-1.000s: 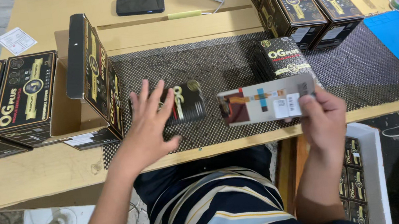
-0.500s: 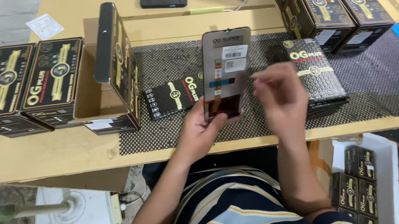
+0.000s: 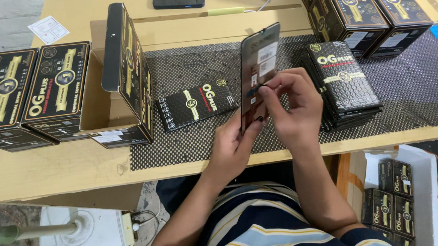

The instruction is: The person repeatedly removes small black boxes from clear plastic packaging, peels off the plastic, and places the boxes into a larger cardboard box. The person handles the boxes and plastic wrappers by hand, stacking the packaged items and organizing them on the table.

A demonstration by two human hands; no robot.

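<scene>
Wooden tabletop [image 3: 59, 168] carrying a black mesh mat [image 3: 418, 89]. On the mat, a stack of flat black packets [image 3: 344, 84]; left of the stack, an open black box [image 3: 125, 76] and one flat packet [image 3: 195, 105]. Just left of the stack, a dark phone screen panel [image 3: 257, 66] stands upright above the mat. Left hand [image 3: 232, 146] grips its lower edge; right hand [image 3: 294, 103] pinches its middle, fingertips closed on it.

Glossy glass screen panel [image 3: 259, 69]; rough mesh mat [image 3: 418, 89]; matt wooden table [image 3: 59, 168].
</scene>
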